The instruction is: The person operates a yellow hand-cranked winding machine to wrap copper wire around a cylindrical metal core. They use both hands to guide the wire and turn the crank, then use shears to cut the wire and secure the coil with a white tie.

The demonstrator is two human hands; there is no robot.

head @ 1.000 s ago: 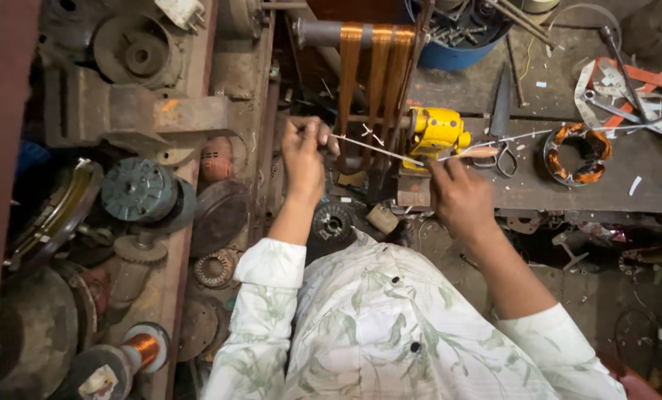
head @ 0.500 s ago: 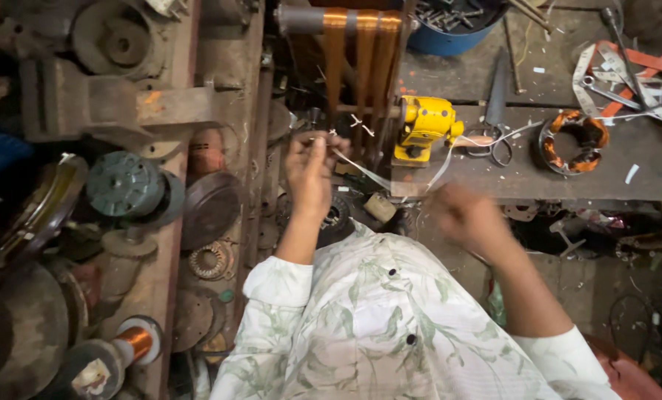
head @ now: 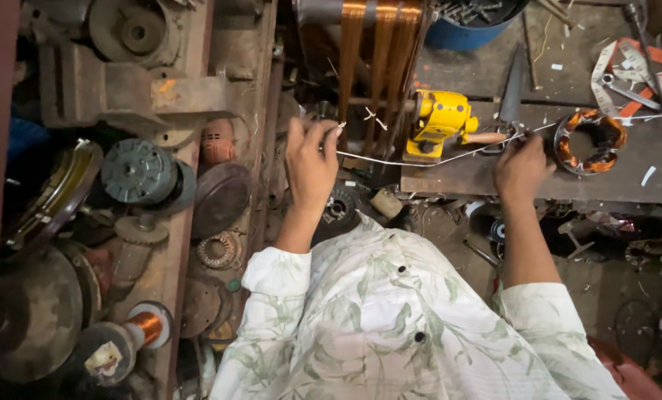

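Since the earlier frame my right hand has swung back up to the worktop's near edge, beside the wooden handle of the yellow hand winder. It is clenched on one end of a thin white cord. My left hand pinches the other end off the worktop's left edge, before the copper wire strands. Cord runs nearly taut between both. I judge this a stretching step; next calls for even tension. Wound stator coil lies right.

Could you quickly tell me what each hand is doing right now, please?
Left hand: closed, pinching one end of the thin white cord.
Right hand: closed on the cord's other end, beside the yellow winder.
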